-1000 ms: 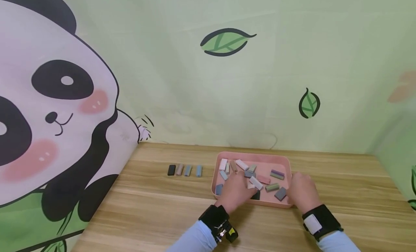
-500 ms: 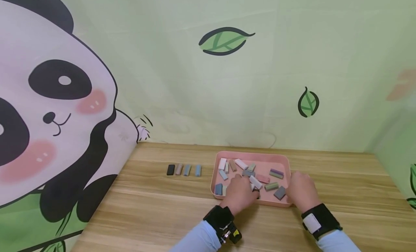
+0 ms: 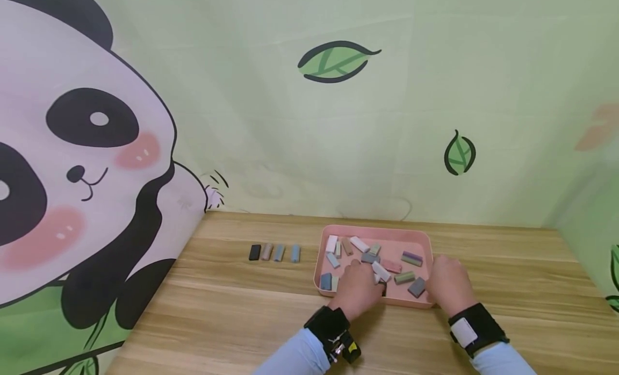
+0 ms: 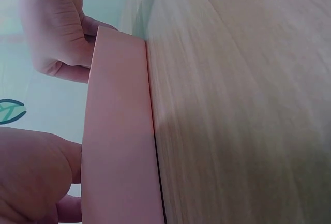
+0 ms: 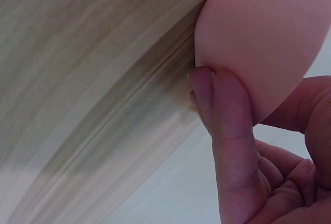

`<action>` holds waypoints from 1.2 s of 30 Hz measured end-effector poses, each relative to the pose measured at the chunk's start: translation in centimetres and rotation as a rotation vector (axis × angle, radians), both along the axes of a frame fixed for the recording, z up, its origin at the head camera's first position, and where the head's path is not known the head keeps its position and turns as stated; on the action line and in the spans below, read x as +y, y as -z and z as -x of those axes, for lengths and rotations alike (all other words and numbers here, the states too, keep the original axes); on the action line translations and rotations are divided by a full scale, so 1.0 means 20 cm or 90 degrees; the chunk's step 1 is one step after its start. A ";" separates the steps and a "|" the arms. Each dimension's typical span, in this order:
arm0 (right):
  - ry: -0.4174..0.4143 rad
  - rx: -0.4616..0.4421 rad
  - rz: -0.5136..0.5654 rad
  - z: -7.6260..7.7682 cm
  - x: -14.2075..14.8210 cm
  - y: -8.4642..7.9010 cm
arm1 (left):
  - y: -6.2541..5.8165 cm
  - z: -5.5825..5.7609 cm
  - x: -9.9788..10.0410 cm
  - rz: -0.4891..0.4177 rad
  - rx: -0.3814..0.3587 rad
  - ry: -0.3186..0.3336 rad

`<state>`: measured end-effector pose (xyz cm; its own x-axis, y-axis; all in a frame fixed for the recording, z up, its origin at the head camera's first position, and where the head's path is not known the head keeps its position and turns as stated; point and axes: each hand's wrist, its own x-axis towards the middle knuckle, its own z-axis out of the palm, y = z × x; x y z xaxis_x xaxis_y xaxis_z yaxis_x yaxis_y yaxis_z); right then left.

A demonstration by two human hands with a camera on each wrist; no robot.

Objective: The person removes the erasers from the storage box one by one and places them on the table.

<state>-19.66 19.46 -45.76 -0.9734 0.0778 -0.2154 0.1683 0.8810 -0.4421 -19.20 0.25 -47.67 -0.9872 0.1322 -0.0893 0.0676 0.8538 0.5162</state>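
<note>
A shallow pink tray (image 3: 377, 233) stands on the table, with several small coloured blocks inside. My left hand (image 3: 357, 289) reaches over its front wall, knuckles up. A dark block (image 3: 384, 288) shows by its thumb, mostly covered; the wall hides the fingertips in the left wrist view. My right hand (image 3: 450, 282) holds the tray's right end near the front corner, fingers (image 5: 235, 125) against the outer wall and thumb over the rim. A grey block (image 3: 417, 288), a green block (image 3: 404, 278) and a white block (image 3: 381, 271) lie between the hands.
Left of the tray, a row on the wooden table (image 3: 232, 310) consists of a black block (image 3: 254, 252), a brownish block (image 3: 267, 251) and two blue blocks, one of them the rightmost block (image 3: 295, 253). A printed cloth backdrop (image 3: 271, 128) rises behind the table.
My left hand has shifted slightly right inside the tray, covering more of the dark block and uncovering a pale block at the left. My right hand stays on the tray's end.
</note>
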 end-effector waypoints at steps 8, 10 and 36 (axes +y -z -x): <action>-0.005 0.010 -0.001 0.00 0.00 0.00 | 0.02 -0.01 -0.02 -0.022 0.050 0.022; -0.006 0.013 -0.001 0.00 0.00 0.00 | 0.02 -0.01 -0.02 -0.027 0.053 0.021; 0.008 0.005 0.024 0.00 0.00 0.01 | -0.11 0.13 -0.36 -0.179 0.094 -0.088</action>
